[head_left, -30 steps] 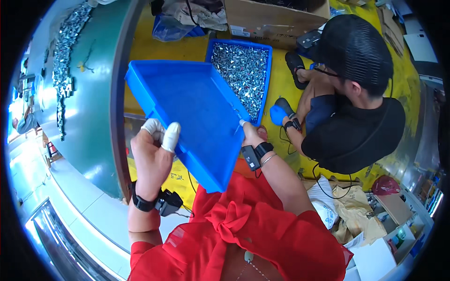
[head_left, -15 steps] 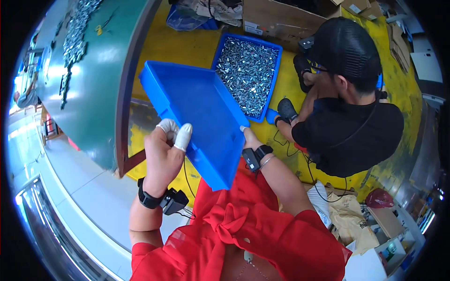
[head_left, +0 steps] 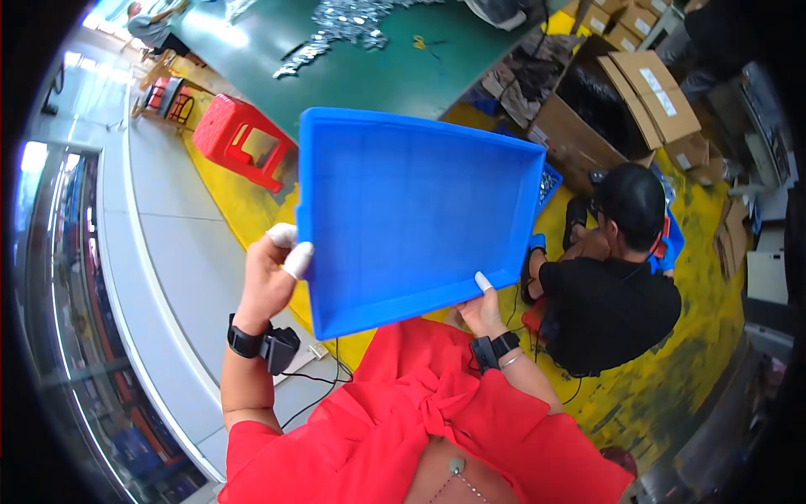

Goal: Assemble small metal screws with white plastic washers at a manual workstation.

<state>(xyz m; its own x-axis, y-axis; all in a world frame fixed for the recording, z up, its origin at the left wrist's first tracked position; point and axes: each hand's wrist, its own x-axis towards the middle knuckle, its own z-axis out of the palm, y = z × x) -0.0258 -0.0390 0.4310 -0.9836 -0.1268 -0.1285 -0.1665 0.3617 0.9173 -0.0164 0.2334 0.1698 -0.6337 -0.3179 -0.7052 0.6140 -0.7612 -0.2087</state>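
A shallow blue plastic tray with nothing in it is held up in front of me, its inside facing me. My left hand, with white finger cots on its fingertips, pinches the tray's left wall. At the lower right edge my right hand grips the rim, a white-covered thumb over it and the other fingers hidden behind. Past the tray's right end shows part of another blue bin holding small shiny metal pieces; most of it is hidden.
A co-worker in black crouches on the yellow floor at my right. Ahead stands a green table with a pile of metal pieces. A red plastic stool is at the left, cardboard boxes at the far right. Cables lie below the tray.
My view has turned left. The tray has swung from slanting over the filled bin to broadly sideways, its inside now toward me. Both hands have kept hold of it.
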